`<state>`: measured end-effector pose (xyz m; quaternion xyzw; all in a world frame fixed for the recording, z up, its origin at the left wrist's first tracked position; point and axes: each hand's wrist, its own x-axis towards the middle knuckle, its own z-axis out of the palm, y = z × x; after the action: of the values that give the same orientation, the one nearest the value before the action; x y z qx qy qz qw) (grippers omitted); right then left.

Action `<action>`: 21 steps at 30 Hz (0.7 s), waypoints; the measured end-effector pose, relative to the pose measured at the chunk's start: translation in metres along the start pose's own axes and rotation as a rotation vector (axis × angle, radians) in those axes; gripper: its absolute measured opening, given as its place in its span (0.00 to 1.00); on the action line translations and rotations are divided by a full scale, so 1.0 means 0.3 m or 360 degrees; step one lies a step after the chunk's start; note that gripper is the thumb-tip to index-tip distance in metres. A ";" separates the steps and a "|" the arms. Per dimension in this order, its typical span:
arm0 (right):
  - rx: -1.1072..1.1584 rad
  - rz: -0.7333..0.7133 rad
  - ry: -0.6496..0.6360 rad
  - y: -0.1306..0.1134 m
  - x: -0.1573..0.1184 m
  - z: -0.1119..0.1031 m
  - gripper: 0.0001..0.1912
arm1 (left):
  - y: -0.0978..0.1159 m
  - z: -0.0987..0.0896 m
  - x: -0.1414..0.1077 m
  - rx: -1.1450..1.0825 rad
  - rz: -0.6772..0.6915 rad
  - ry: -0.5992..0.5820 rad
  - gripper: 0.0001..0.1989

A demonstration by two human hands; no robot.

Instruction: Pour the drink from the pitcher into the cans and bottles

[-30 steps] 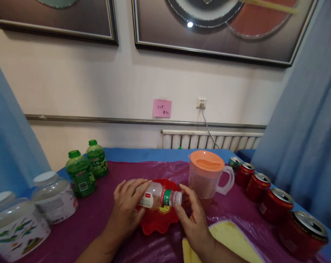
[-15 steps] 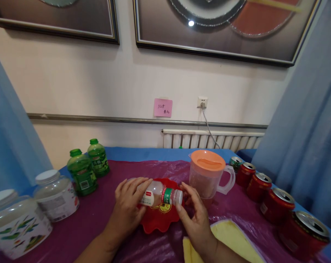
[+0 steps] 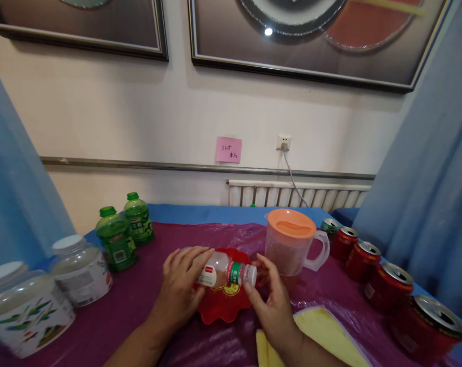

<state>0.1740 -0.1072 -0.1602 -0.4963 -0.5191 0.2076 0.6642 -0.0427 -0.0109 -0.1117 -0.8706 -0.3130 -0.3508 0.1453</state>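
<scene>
Clear, cylindrical plastic bottle [image 3: 219, 267] lies level over scalloped red plate [image 3: 220, 310], left hand [image 3: 184, 279] clasped round it. Right hand [image 3: 274, 300], right of plate, curves at bottle's neck; grip cannot be confirmed.

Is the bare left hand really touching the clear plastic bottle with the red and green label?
Touching. The head view shows the bare left hand wrapped over the clear plastic bottle, its fingers lying across it.

Smooth, glossy plastic bottle [image 3: 220, 269]
</scene>
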 end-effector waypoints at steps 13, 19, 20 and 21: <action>0.0060 -0.0036 0.0003 -0.010 0.002 0.005 0.27 | 0.000 0.001 0.001 -0.0006 -0.0036 -0.0018 0.32; 0.0022 -0.0063 0.0010 -0.016 0.012 0.001 0.15 | -0.010 0.010 -0.003 -0.0014 -0.0045 -0.0004 0.31; 0.0017 -0.0065 0.0014 -0.020 0.013 0.001 0.15 | -0.013 0.011 -0.004 -0.0014 -0.0041 0.0004 0.31; 0.0016 -0.0065 0.0017 -0.023 0.012 0.002 0.16 | -0.014 0.012 -0.004 -0.0013 -0.0035 0.0007 0.31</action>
<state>0.1732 -0.1070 -0.1523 -0.4834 -0.5244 0.1939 0.6736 -0.0443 -0.0064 -0.1149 -0.8669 -0.3208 -0.3556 0.1385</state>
